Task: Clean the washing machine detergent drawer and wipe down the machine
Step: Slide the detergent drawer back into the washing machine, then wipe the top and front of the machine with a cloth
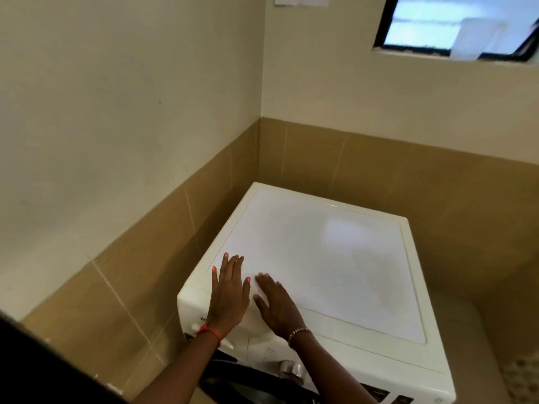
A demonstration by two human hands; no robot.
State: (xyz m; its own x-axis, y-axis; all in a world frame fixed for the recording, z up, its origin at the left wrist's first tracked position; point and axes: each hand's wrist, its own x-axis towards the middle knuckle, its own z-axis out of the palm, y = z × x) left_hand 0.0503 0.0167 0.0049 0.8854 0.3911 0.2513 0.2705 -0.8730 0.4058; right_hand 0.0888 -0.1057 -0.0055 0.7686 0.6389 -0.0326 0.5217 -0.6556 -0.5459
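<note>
A white washing machine [320,272] stands in the corner of a room, its back and left side near tan tiled walls [145,272]. Both hands lie flat on its top panel near the near left corner, palms down, fingers spread and grasping nothing. The left hand [229,295], with a red band [208,331] at the wrist, sits just beside the right hand [277,306], which wears a beaded bracelet [297,333]. Below the wrists, the front control panel shows a silver dial [290,370]; the detergent drawer seems to lie under the left forearm, though blur makes that unclear. A window [455,24] sits high on the far wall.
</note>
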